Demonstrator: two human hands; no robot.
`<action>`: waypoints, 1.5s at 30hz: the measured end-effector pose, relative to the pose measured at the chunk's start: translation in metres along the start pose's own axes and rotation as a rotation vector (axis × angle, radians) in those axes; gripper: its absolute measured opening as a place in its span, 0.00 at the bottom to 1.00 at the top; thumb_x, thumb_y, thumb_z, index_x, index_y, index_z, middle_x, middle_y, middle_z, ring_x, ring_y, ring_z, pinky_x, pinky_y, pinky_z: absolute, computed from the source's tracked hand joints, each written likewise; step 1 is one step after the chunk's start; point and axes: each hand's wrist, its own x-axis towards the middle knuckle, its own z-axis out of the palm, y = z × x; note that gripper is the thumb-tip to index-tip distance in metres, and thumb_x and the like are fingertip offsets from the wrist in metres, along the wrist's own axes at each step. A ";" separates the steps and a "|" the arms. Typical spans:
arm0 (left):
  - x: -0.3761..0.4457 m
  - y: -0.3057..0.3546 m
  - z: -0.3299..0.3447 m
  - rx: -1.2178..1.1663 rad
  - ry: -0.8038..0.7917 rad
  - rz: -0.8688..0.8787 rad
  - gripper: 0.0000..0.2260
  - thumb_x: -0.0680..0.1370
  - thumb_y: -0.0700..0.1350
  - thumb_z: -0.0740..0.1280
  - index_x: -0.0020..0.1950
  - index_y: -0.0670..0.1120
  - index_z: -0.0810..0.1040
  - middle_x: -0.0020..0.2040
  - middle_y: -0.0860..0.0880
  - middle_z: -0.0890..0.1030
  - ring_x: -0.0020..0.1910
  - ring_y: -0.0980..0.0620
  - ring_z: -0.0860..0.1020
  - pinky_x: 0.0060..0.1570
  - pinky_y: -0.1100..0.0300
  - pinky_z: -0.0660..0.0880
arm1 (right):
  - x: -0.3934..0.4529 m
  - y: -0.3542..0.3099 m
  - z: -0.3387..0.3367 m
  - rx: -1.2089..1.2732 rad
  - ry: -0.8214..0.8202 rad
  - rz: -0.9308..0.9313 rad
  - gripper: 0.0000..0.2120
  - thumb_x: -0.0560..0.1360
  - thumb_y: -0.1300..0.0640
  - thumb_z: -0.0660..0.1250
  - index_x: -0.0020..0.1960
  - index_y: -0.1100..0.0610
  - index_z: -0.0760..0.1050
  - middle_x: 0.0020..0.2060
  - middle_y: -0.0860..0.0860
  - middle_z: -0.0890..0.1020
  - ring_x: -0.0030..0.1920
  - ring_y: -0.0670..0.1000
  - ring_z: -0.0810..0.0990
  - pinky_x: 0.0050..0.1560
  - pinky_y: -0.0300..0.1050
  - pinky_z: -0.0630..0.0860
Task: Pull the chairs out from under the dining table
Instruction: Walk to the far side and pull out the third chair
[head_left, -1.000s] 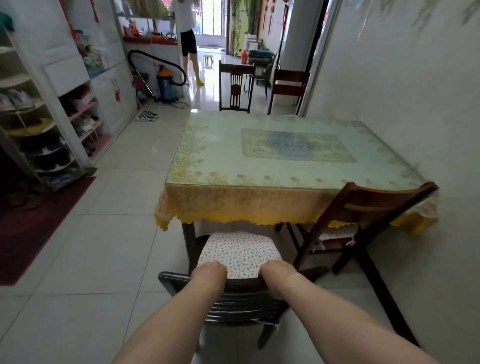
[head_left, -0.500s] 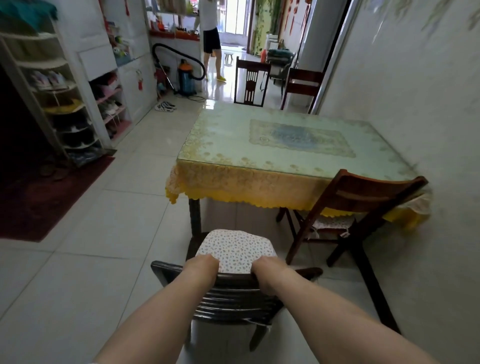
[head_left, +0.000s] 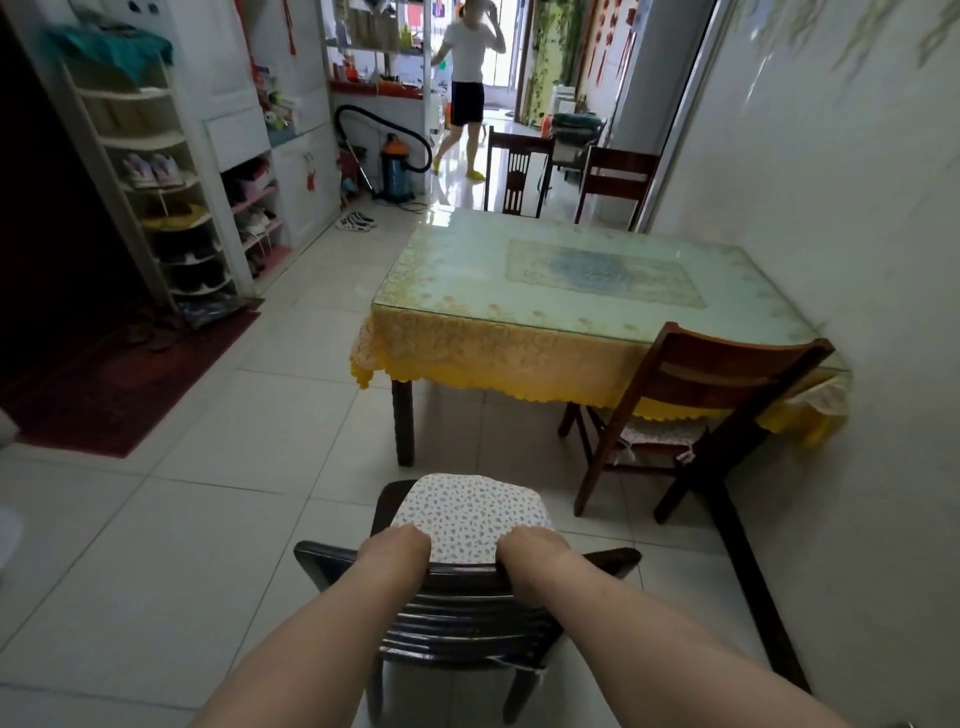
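The dark wooden chair (head_left: 462, 613) has slid clear of the dining table (head_left: 571, 291), left hand (head_left: 397, 545) and right hand (head_left: 530, 551) both clenched over its rigid top rail (likely heavy, best gripped there).

One head-worn wide view, looking forward and down; forearms close below, dining table (head_left: 571, 291) farther ahead.

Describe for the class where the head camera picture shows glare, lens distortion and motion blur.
Head view: daylight from the far doorway blows out and glares off the wet-looking floor and the glass tabletop; the wide lens bows the right wall and door frame; the edges smear, sharpest detail sits mid-frame around the near chair held by left hand and right hand.
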 end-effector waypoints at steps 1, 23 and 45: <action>-0.005 0.001 0.004 0.005 0.010 0.003 0.13 0.79 0.35 0.61 0.63 0.40 0.75 0.62 0.43 0.76 0.59 0.45 0.76 0.55 0.55 0.73 | -0.007 -0.003 0.002 0.001 0.003 0.004 0.17 0.76 0.64 0.65 0.64 0.59 0.75 0.61 0.58 0.76 0.59 0.60 0.76 0.57 0.52 0.76; -0.139 -0.023 0.108 0.071 0.047 0.098 0.15 0.78 0.35 0.61 0.64 0.41 0.74 0.63 0.42 0.74 0.61 0.43 0.75 0.56 0.53 0.74 | -0.135 -0.112 0.075 0.038 -0.011 0.050 0.15 0.75 0.66 0.65 0.62 0.60 0.76 0.58 0.59 0.77 0.57 0.59 0.77 0.54 0.50 0.76; -0.188 -0.024 0.162 0.077 0.076 0.085 0.14 0.78 0.34 0.61 0.62 0.40 0.75 0.62 0.42 0.76 0.60 0.43 0.76 0.54 0.53 0.74 | -0.181 -0.149 0.118 0.066 0.023 0.085 0.16 0.75 0.66 0.66 0.62 0.60 0.75 0.58 0.58 0.77 0.57 0.59 0.76 0.53 0.49 0.75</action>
